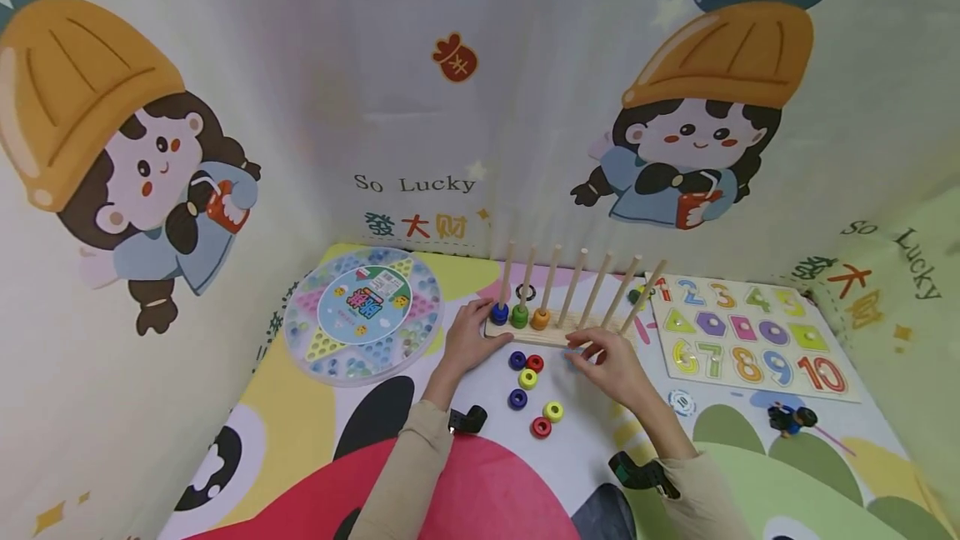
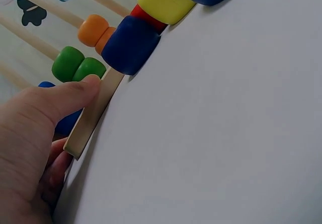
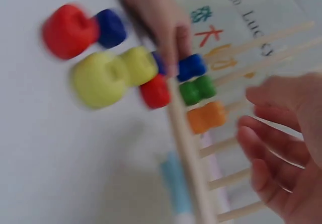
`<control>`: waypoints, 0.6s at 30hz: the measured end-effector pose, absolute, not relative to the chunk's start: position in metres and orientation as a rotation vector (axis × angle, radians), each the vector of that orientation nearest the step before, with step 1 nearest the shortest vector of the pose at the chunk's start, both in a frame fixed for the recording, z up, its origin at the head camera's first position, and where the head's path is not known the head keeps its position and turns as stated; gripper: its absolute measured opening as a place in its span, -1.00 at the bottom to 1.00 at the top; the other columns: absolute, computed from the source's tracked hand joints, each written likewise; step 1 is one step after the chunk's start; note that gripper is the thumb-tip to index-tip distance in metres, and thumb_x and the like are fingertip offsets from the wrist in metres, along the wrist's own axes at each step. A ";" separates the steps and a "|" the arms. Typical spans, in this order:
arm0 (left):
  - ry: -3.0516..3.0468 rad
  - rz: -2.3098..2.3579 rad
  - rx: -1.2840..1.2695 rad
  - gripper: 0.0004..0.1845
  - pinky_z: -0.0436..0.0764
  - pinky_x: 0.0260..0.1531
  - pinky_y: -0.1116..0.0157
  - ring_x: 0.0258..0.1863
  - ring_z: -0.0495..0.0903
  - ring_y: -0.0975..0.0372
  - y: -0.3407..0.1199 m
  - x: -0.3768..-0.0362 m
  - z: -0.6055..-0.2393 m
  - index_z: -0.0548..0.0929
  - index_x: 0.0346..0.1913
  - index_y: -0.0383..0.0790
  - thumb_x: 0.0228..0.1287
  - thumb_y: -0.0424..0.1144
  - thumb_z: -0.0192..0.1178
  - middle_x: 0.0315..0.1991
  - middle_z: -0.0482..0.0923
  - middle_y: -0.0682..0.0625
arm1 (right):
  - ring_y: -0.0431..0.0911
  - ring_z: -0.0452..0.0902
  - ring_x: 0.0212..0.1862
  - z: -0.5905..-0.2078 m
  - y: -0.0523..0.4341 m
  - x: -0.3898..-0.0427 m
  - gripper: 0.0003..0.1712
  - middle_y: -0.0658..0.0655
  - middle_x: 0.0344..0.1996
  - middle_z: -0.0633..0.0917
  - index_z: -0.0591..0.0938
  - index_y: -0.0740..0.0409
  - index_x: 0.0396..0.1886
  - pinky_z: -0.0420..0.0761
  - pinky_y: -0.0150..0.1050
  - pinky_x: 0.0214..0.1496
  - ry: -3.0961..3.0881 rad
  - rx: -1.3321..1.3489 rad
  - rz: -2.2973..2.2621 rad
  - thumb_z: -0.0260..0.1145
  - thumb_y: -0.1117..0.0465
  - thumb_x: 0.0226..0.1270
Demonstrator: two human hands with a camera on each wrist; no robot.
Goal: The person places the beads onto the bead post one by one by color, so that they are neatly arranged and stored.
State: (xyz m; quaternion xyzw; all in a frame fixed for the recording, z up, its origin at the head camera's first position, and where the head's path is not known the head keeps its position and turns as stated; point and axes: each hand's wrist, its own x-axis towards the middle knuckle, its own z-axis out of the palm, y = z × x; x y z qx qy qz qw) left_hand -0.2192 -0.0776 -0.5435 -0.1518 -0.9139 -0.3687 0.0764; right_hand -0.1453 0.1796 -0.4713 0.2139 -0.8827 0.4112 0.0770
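A wooden peg rack (image 1: 558,336) with several upright dowels stands near the back. Two blue beads (image 3: 191,67) sit on its leftmost peg, with two green beads (image 3: 197,89) and two orange beads (image 3: 206,117) on the following pegs. My left hand (image 1: 467,340) grips the rack's left end, thumb (image 2: 83,93) on the front edge and fingers curled behind. Over the rack's right half is my right hand (image 1: 611,363), fingers loosely bent around nothing. Loose on the cloth before the rack lie two red beads (image 1: 541,427), two yellow beads (image 1: 528,378) and two blue beads (image 1: 517,399).
A round marble game box (image 1: 300,307) lies to the left. On the right are a number puzzle board (image 1: 705,323), a round white chip (image 1: 682,402) and a small toy figure (image 1: 791,419). A printed curtain (image 1: 525,148) hangs behind the rack.
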 end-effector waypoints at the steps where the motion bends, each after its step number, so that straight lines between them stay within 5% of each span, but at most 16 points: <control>1: -2.736 -1.096 -0.459 -0.21 0.48 0.13 0.05 0.21 0.41 0.03 -0.077 -0.220 -0.543 0.50 0.32 -0.32 0.08 0.05 0.45 0.28 0.43 -0.10 | -0.19 0.62 -0.35 -0.476 0.181 -0.144 -0.74 0.17 -0.24 0.73 0.71 0.30 -0.12 0.64 -0.31 -0.37 -2.673 0.673 1.248 0.46 0.33 0.19; 18: -2.739 -1.071 -0.480 -0.23 0.48 0.13 0.06 0.22 0.42 0.02 -0.081 -0.219 -0.544 0.52 0.31 -0.30 0.11 0.09 0.42 0.29 0.43 -0.11 | -0.01 0.59 -0.23 -0.504 0.184 -0.122 -0.59 0.14 -0.18 0.70 0.71 0.25 -0.05 0.59 -0.33 -0.26 -2.863 1.035 1.513 0.55 0.27 0.07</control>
